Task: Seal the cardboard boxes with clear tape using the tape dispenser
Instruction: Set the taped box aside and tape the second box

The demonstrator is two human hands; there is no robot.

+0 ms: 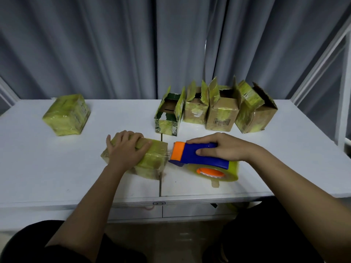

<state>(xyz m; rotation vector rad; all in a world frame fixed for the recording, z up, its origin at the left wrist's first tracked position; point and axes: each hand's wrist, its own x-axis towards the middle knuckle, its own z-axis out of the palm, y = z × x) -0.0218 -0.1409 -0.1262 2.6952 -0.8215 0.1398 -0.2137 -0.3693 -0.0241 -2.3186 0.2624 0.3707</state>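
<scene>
Your left hand (126, 149) pressed its spread, straight fingers (141, 148) flat on the box (152, 158) on the tabletop (57, 168), while your right hand's (220, 149) fingers gripped the tape dispenser (201, 156) just beside it.

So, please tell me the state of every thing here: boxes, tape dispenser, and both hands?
Box under the left hand: closed, lying on the table, tape on it.
Box at far left: closed, wrapped in tape.
Four boxes at the back: flaps open, not sealed.
Tape dispenser: held, its front end at the near box's edge.
Left hand: pressing flat on the box.
Right hand: gripping the dispenser.
</scene>
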